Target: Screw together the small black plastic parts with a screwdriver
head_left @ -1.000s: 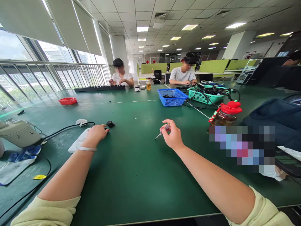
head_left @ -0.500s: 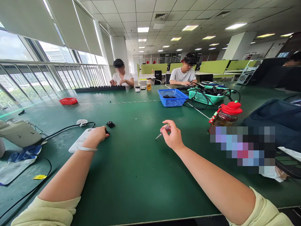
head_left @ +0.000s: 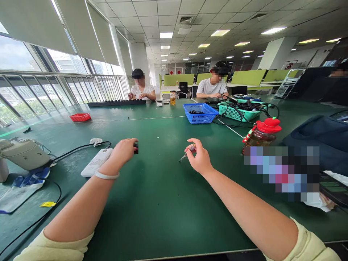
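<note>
My left hand is above the green table, its fingers closed on a small black part that shows past the fingertips. A white power bank with a black cable lies just left of that wrist. My right hand pinches a small screwdriver between thumb and fingers, its thin metal tip pointing down and to the left. A space of table separates the two hands.
A blue basket and a green basket with cables stand beyond my right hand. A red-lidded bottle and dark bag are right; a red tray is far left. Two people sit opposite.
My left hand has moved right and slightly up, away from the power bank. The black part that lay on the table is now in it. My right hand has barely moved.
</note>
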Demonstrator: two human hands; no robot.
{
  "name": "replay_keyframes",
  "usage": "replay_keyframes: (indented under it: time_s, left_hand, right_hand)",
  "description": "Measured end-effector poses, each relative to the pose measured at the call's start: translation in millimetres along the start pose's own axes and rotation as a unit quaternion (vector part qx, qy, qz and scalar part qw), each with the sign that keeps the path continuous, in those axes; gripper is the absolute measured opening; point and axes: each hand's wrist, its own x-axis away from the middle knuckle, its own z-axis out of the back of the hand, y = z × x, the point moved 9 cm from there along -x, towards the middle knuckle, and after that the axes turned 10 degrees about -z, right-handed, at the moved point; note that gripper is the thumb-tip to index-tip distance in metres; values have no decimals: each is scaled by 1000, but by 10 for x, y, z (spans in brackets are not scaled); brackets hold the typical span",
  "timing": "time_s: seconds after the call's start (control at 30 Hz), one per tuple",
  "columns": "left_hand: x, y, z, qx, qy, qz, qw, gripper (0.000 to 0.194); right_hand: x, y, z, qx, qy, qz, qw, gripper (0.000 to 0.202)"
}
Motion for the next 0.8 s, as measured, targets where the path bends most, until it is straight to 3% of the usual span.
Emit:
replay_keyframes:
  time_s: [0.13, 0.2, 0.27, 0.47, 0.63, 0.8]
  left_hand:
    - [64, 886, -58, 130, 24, -179, 975, 49]
    - [133, 1176, -178, 160, 27, -233, 959, 54]
    - [177, 1325, -316, 177, 30, -262, 948, 57]
    - [101, 1324, -557, 299, 31, -242, 922, 56]
    - [-14, 1274, -625, 415, 45, -182, 890, 54]
    - [-62, 1303, -729, 449, 10, -157, 880, 52]
  right_hand:
    - [61, -147, -86, 24, -38, 45, 998, 32]
    - [110, -215, -167, 23, -86, 65, 994, 30]
    - [152, -272, -204, 18, -116, 77, 990, 22]
    - [160, -394, 40, -52, -35, 78, 995, 10]
    - [208, -450, -38, -92, -88, 94, 987, 10]
    - [263, -504, -122, -83, -109, 139, 981, 12]
